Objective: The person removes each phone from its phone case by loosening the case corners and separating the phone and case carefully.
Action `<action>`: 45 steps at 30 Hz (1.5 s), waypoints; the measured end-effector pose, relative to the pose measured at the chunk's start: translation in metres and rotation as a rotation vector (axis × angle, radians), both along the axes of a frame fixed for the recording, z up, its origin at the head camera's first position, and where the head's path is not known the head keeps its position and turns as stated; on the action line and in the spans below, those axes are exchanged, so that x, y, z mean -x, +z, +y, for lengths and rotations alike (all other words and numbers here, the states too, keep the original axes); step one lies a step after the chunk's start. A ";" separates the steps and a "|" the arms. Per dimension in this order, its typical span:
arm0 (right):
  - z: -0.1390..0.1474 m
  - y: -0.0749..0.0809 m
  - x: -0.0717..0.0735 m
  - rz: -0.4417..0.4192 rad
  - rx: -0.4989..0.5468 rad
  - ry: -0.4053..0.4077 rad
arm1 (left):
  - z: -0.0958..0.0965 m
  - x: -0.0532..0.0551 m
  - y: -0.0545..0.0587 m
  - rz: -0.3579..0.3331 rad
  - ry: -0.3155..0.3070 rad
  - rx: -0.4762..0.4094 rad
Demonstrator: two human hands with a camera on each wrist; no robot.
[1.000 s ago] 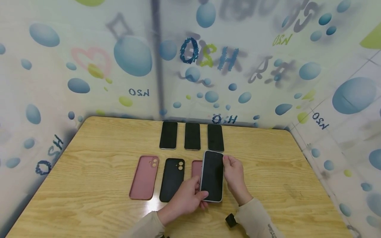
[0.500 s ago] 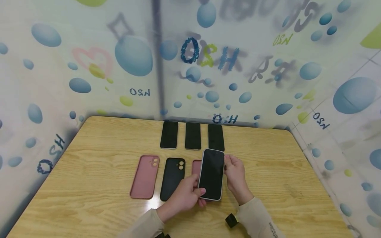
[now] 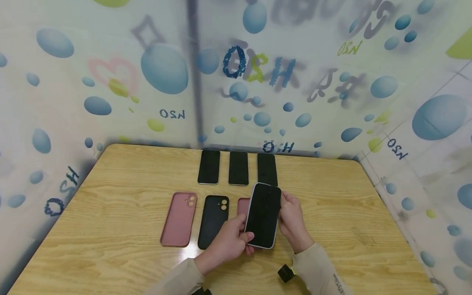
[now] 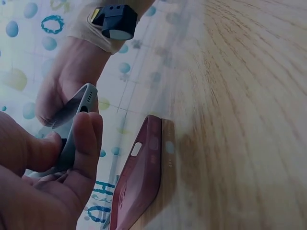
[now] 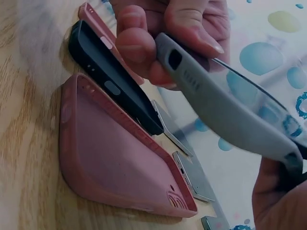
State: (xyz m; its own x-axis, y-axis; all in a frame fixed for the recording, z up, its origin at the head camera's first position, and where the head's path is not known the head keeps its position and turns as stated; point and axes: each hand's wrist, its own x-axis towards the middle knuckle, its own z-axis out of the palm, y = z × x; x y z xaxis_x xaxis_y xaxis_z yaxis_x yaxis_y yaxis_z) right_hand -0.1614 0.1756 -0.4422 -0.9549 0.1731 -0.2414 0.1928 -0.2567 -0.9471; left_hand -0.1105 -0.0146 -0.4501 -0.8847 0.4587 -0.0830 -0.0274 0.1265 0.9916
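Observation:
Both hands hold a smartphone (image 3: 263,217) with a light grey case (image 5: 225,117) around it, screen up, raised off the table. My left hand (image 3: 228,241) grips the lower left edge, thumb on the front, fingers underneath. At the upper right edge, my right hand (image 3: 293,219) grips the phone and case. In the right wrist view the case wall looks bowed along its side; whether the phone sits fully inside, I cannot tell. Directly below lies a pink phone case (image 5: 124,148), mostly hidden in the head view by the phone and left hand.
A black phone case (image 3: 212,219) and another pink phone case (image 3: 178,220) lie to the left on the wooden table (image 3: 110,221). Behind them, three dark phones lie in a row: left phone (image 3: 209,167), middle phone (image 3: 239,168), right phone (image 3: 267,168). A patterned wall stands behind.
The held phone has risen slightly, and its top end has swung a little to the right. Both hands keep their grip; the phones and cases on the table stay put.

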 end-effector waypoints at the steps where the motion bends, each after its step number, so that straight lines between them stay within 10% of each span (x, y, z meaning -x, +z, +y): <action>1: 0.000 0.000 0.000 -0.004 0.006 -0.001 | 0.000 0.000 0.000 0.002 0.002 0.002; 14: 0.006 0.000 -0.001 -0.040 0.053 0.159 | -0.007 0.006 -0.005 0.003 0.014 0.008; 29: 0.018 -0.009 -0.017 0.004 -0.141 0.672 | -0.016 0.014 -0.001 -0.002 0.041 0.043; 45: 0.021 -0.014 -0.025 0.036 -0.018 0.791 | -0.020 0.017 -0.001 0.036 0.054 0.070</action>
